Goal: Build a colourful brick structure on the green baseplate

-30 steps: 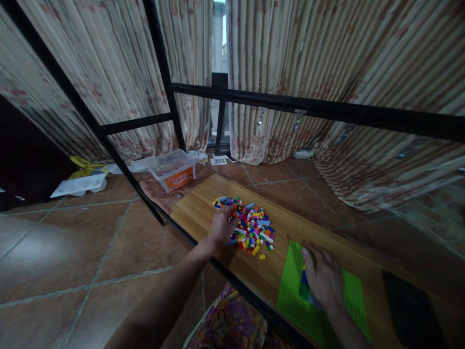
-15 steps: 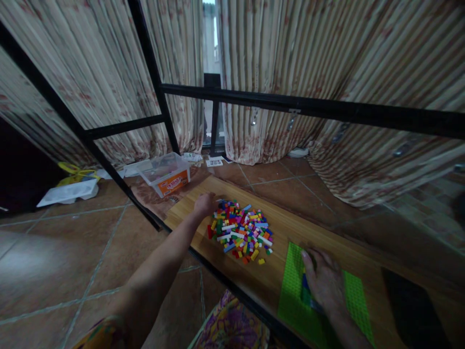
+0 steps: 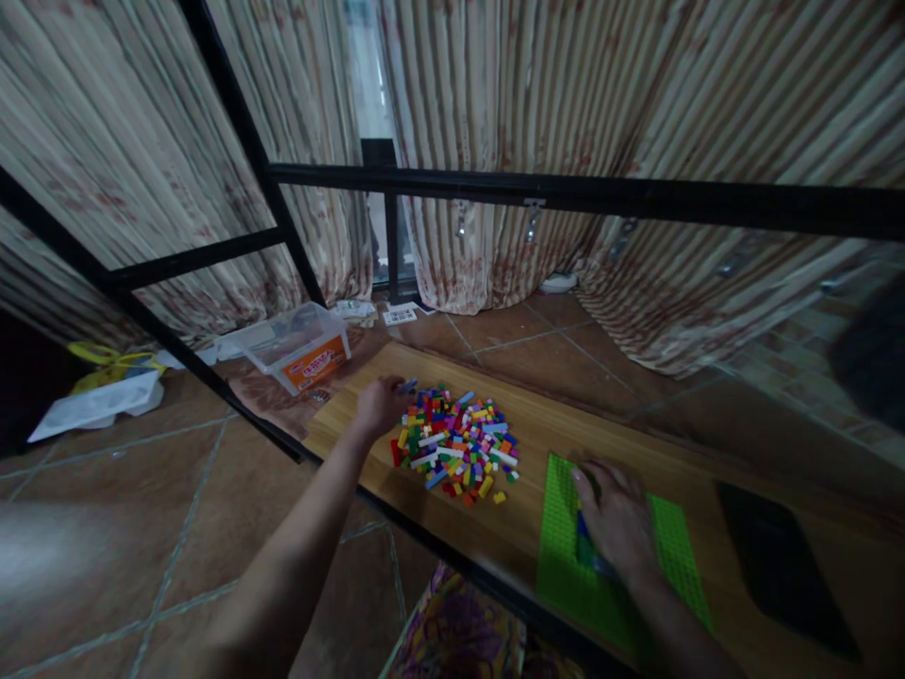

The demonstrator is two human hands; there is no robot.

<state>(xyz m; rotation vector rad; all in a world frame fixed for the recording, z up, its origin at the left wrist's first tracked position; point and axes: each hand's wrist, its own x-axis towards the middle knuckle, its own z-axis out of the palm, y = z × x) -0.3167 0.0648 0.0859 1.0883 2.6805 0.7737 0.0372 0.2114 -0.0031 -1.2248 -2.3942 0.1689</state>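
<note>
My left hand (image 3: 382,407) is closed at the left edge of a pile of small coloured toy bricks (image 3: 459,443). A grey-blue toy brick (image 3: 407,386) shows at its fingertips. Over on the right, my right hand (image 3: 620,519) lies on a bright green baseplate (image 3: 562,556), its thumb apart from the fingers. Blue and green bricks (image 3: 585,542) stand on the plate beside and partly beneath this hand. The palm hides the rest of them.
The wooden table (image 3: 523,538) has a dark flat object (image 3: 781,566) at its right. A clear plastic box (image 3: 304,349) with an orange label sits on the floor beyond the left end. A black metal frame (image 3: 495,184) crosses before striped curtains (image 3: 481,94).
The whole view has shifted slightly, so things sit farther left. At my left fingertips the grey-blue brick shows more plainly. My right hand stays on the baseplate.
</note>
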